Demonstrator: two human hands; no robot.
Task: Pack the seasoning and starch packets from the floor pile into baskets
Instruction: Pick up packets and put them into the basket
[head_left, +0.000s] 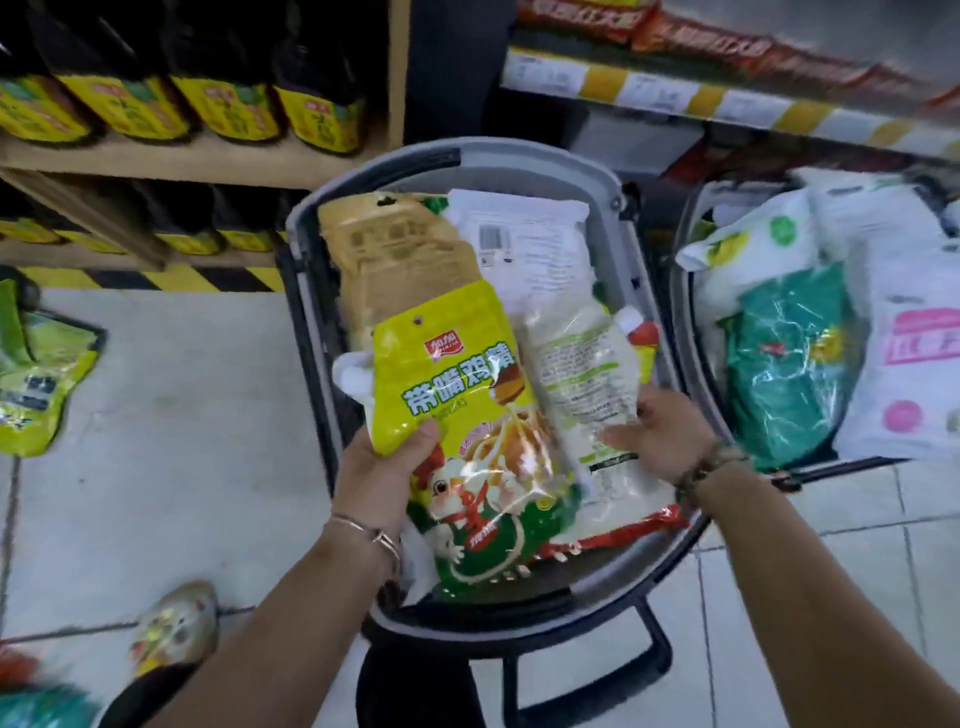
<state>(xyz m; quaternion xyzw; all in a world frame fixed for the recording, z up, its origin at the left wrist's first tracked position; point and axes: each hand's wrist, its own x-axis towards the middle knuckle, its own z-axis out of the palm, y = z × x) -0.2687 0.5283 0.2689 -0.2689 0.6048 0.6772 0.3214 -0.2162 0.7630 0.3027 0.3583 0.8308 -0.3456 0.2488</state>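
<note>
A grey basket (605, 171) stands on the floor in the middle, holding several packets. My left hand (387, 460) grips a yellow-green chicken seasoning packet (467, 415) by its left edge, just over the basket's near half. My right hand (660, 434) rests with fingers on a white spouted packet (582, 374) lying in the basket beside it. Behind these lie a tan packet (400, 254) and a white packet (524, 244), printed back up. A second basket (680, 291) at the right is full of white and green starch bags (789, 353).
Loose yellow-green packets (36, 384) lie on the tiled floor at the left, with more at the bottom left corner (171, 629). Wooden shelves with dark bottles (223, 98) stand behind the basket. The basket's black handle (654, 649) lies near my feet.
</note>
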